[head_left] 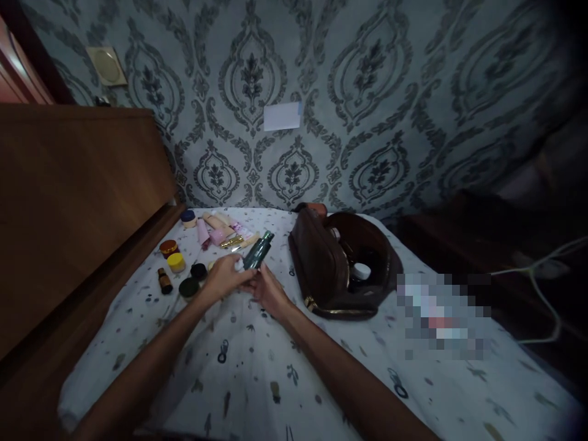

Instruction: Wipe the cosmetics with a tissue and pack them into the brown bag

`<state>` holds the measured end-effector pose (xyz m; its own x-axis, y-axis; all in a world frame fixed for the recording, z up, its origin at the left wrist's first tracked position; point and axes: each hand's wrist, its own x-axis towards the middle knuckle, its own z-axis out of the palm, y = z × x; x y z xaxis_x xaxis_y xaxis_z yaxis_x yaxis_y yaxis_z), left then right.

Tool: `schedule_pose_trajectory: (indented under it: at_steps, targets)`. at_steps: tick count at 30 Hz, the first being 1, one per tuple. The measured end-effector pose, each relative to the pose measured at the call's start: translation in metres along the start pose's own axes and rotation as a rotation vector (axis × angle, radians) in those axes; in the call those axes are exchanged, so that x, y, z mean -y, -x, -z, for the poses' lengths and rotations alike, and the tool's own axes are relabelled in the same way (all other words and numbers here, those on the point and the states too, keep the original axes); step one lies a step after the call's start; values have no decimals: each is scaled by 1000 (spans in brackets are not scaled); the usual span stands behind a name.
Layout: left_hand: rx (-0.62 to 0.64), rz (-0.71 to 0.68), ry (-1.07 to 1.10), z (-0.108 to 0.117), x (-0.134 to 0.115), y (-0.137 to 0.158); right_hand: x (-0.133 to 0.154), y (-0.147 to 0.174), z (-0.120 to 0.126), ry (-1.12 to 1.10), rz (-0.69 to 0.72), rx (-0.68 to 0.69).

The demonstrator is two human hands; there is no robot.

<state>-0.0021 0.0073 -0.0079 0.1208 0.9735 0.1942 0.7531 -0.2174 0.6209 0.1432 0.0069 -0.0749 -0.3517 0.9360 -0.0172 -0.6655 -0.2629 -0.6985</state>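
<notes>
A dark green bottle [258,252] with a narrower green top tilts up and to the right between my hands, above the printed sheet. My left hand [224,277] is closed around its lower left side, with a small white bit at the fingertips that I cannot make out. From below, my right hand [272,293] grips the bottle's base, fingers bent and partly hidden. Just right of my hands sits a brown toiletry bag [316,263], unzipped, with a white-capped container [361,271] inside. Close to my left hand lie a dark green jar [188,288] and a black-lidded jar [198,271].
Left of my hands stand a yellow-lidded jar [176,263], a red-brown jar [169,248], an amber bottle [164,281] and a blue-lidded jar [188,218]. Several tubes, one pink [203,233], lie behind. A wooden cabinet [82,214] borders the left; patterned wall [252,79] rises behind.
</notes>
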Motion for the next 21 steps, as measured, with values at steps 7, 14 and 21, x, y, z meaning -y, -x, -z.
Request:
schedule_pose_trajectory:
  at_steps: [7, 14, 21]
  targets:
    - [-106, -74, 95, -18, -5, 35, -8, 13, -2, -60, -129, -55]
    - [-387, 62, 424, -5, -4, 18, -18, 37, -9, 29, -183, 25]
    - [-283, 165, 717, -33, -7, 28, -18, 41, -14, 56, -109, 86]
